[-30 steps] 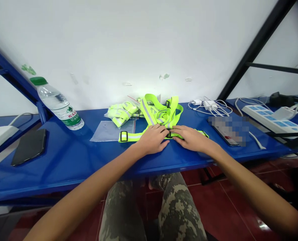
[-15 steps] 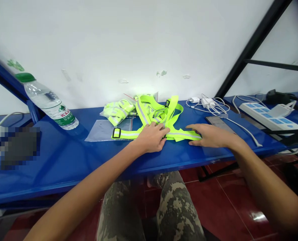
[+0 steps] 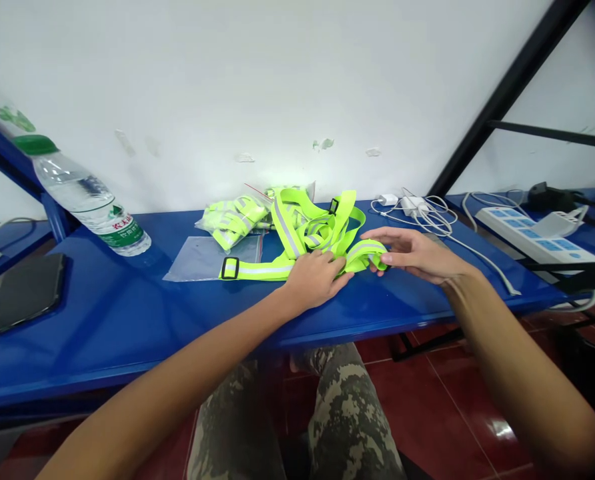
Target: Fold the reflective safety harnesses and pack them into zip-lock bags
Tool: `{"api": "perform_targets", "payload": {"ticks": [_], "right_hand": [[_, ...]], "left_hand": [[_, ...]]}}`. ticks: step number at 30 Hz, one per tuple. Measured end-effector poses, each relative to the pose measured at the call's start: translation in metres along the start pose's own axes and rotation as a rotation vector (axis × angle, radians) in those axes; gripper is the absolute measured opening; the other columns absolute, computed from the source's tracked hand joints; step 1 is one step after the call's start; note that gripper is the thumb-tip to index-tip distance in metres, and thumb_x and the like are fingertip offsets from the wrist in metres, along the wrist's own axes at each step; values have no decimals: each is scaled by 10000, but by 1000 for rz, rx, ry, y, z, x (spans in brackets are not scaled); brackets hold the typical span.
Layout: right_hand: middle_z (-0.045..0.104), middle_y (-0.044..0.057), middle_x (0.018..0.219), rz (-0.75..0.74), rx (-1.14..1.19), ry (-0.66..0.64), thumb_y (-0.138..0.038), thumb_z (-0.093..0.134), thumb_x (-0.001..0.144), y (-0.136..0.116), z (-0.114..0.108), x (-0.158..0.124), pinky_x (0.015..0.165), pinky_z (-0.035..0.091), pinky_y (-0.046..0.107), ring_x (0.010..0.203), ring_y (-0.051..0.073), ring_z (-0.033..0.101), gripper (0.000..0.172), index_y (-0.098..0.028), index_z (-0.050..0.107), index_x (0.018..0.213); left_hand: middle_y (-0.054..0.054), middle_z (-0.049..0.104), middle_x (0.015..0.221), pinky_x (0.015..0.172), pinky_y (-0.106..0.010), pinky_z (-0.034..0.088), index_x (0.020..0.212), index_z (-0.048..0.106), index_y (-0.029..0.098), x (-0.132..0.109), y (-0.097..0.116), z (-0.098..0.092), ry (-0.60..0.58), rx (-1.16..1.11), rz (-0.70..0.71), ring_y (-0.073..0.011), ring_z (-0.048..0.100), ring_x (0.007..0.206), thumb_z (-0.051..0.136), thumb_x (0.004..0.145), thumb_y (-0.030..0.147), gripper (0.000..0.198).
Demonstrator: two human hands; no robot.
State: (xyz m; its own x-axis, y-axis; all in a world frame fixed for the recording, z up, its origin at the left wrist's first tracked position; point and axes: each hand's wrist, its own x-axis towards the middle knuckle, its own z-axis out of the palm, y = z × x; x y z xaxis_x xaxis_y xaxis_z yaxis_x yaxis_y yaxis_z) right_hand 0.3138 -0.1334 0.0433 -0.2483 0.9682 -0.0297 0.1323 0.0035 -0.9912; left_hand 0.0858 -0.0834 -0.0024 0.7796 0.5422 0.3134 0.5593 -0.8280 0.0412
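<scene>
Left hand (image 3: 317, 280) on the reflective vest (image 3: 290, 233), grip unclear; right hand (image 3: 415, 253) nearly shut, pinching its looped strap (image 3: 367, 255).

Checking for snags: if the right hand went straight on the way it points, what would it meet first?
The neon-yellow reflective strap loop, right at the fingertips of the right hand, though depth is unclear.

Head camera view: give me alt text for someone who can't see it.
Two bare hands handle a neon yellow reflective vest on a blue table: the right hand holds a looped strap, and the left hand touches the strap beside it. A plastic bag, water bottle and phone lie nearby.
</scene>
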Motion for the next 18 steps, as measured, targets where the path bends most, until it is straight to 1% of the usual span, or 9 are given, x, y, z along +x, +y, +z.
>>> {"api": "perform_targets", "payload": {"ticks": [2, 4, 6, 9, 11, 13, 15, 17, 18], "right_hand": [[690, 72, 1065, -31, -46, 87, -346, 834, 668, -2, 11, 9, 702, 544, 307, 835, 169, 640, 496, -192, 696, 1119], [707, 70, 1014, -40, -180, 177, -336, 806, 675, -5, 23, 18, 683, 524, 295, 806, 167, 626, 446, -164, 724, 1078], [708, 64, 978, -50, -386, 221, -305, 764, 690, -10, 35, 26, 647, 499, 292, 748, 159, 604, 430, -144, 733, 1088], [696, 73, 983, -98, -650, 178, -332, 743, 710, -18, 50, 33, 630, 491, 300, 737, 171, 601, 555, -130, 686, 1224], [691, 90, 1004, -136, -716, 125, -413, 746, 727, -22, 57, 34, 666, 521, 327, 793, 204, 627, 671, -133, 622, 1324], [688, 103, 1050, -160, -714, 84, -480, 739, 745, -24, 60, 32, 742, 554, 375, 877, 237, 648, 741, -150, 568, 1386], [685, 102, 1091, -182, -664, 43, -505, 742, 751, -23, 60, 27, 850, 561, 427, 965, 255, 656, 777, -169, 529, 1419], [683, 93, 1097, -206, -596, 6, -507, 756, 748, -19, 57, 23, 939, 543, 459, 1014, 254, 659, 803, -174, 505, 1434], [681, 90, 1094, -220, -566, -5, -499, 764, 746, -17, 56, 20, 959, 539, 463, 1018, 250, 662, 804, -172, 503, 1432]], "left_hand": [[-118, 684, 887, 722, -388, 475, 918, 622, 164, -3, 0, -3, 33, -85, -47, -277, 651, 872, 390, 948, 638, 529], [-85, 668, 852, 692, -371, 476, 991, 587, 164, -8, -1, -8, 71, -219, -106, -254, 642, 805, 487, 856, 731, 591], [-47, 647, 854, 664, -346, 475, 1074, 526, 174, -14, 0, -11, 127, -361, -150, -217, 620, 750, 582, 796, 730, 624], [-42, 618, 945, 674, -320, 475, 1046, 461, 194, -22, 3, -12, 217, -479, -144, -188, 600, 776, 700, 767, 621, 563], [-38, 596, 954, 665, -311, 465, 999, 432, 205, -25, 4, -10, 268, -510, -139, -181, 585, 778, 741, 754, 565, 534], [-5, 562, 870, 630, -296, 439, 940, 405, 217, -25, 3, -7, 318, -551, -172, -161, 553, 720, 765, 736, 537, 523], [31, 514, 781, 595, -277, 412, 894, 371, 227, -23, 0, -5, 364, -609, -229, -138, 513, 653, 774, 731, 494, 509], [48, 496, 746, 575, -263, 400, 911, 356, 232, -21, -3, -4, 404, -665, -281, -123, 495, 609, 760, 749, 452, 488], [49, 506, 749, 573, -260, 404, 940, 358, 231, -20, -5, -4, 417, -686, -297, -117, 497, 596, 746, 767, 439, 472]]}}
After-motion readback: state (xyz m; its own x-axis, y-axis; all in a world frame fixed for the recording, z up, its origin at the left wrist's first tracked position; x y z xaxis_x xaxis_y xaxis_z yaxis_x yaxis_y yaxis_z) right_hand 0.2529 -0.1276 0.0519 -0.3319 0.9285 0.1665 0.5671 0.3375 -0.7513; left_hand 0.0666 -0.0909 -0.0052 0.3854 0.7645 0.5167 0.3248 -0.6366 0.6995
